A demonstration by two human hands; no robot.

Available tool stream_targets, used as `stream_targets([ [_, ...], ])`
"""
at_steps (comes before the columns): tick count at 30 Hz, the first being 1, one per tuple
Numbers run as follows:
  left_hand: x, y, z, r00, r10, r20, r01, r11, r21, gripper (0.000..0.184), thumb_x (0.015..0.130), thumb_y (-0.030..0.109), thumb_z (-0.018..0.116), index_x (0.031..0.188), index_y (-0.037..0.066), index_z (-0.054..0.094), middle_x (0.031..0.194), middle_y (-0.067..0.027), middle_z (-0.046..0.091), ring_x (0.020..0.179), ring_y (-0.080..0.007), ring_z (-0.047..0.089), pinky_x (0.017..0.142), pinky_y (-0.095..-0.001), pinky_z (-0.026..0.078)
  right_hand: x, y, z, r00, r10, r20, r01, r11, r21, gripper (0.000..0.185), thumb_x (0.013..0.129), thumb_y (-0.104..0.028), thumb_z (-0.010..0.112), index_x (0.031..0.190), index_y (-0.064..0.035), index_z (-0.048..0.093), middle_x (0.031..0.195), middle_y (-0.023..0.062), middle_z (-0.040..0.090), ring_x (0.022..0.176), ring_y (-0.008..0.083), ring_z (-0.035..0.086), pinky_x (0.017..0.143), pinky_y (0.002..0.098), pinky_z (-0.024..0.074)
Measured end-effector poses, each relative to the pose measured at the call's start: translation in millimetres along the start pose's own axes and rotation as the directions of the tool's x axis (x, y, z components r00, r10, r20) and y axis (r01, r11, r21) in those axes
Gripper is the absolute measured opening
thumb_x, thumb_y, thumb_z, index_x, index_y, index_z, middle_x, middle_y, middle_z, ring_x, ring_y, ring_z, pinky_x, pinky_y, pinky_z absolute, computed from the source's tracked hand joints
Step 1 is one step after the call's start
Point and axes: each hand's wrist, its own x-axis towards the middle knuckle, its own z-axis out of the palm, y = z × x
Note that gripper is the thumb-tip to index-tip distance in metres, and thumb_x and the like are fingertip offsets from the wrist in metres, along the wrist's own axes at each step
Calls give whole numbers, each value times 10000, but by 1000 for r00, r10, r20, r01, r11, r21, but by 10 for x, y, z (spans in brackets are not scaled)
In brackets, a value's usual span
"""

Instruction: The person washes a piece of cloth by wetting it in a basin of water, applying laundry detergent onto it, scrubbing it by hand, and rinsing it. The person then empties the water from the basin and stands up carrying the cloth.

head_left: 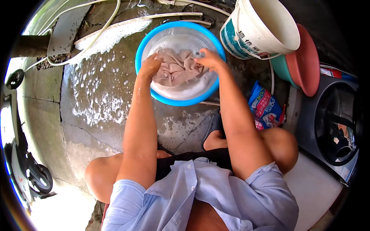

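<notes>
A blue-rimmed basin [180, 102] on the wet ground holds soapy water and a wet, crumpled brown cloth [177, 70]. At the cloth's left edge, my left hand [151, 64] has its fingers curled round the fabric. My right hand [210, 60] is at the cloth's upper right edge, with its fingers bent and the thumb against the fabric. Both forearms reach in over the near rim of the basin.
A white bucket [246, 34] stands right of the basin, beside red [306, 61] and green [283, 69] basins. A blue detergent bag [266, 106] lies below them, near a washing machine [304, 119]. A hose [104, 32] and foam lie left; a scooter [23, 161] is far left.
</notes>
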Motion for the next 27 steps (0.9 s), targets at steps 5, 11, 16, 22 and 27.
stream_targets([
  [5,-145,125,270,966,-223,132,256,904,-343,974,899,629,590,1611,270,30,1642,-202,189,1452,-509,249,1029,-770,268,203,66,1007,886,-63,-459,-84,953,-291,822,856,-584,673,1496,-134,422,1455,270,469,1326,406,499,1094,516,397],
  [11,289,-128,427,903,-252,349,429,583,-690,887,881,693,590,1529,147,330,1443,-184,505,1244,-345,555,990,-596,452,-100,-435,1651,709,-409,-574,550,831,88,389,839,-448,715,830,-60,681,775,204,648,786,386,672,713,463,528],
  [16,306,-799,188,884,462,76,-256,611,-749,697,911,531,643,1402,58,499,1212,-148,655,1037,-259,647,875,-421,542,-1022,-1188,1374,423,-725,-543,822,560,-107,342,818,-355,752,642,-106,600,681,129,624,658,338,641,604,447,512],
  [22,-10,-24,676,980,-122,158,197,458,-867,465,967,465,571,1199,63,582,1017,-122,661,917,-225,647,769,-403,542,-265,-785,1101,785,-368,-499,522,827,211,192,807,-351,721,776,-162,713,731,98,691,760,325,691,691,454,545],
  [27,-62,57,587,975,33,218,208,187,-960,373,995,438,532,1011,82,641,856,-91,656,842,-198,646,729,-391,536,-663,-924,1258,723,-509,-467,421,861,-286,278,897,-392,613,860,-127,686,819,195,695,799,412,678,741,506,541],
])
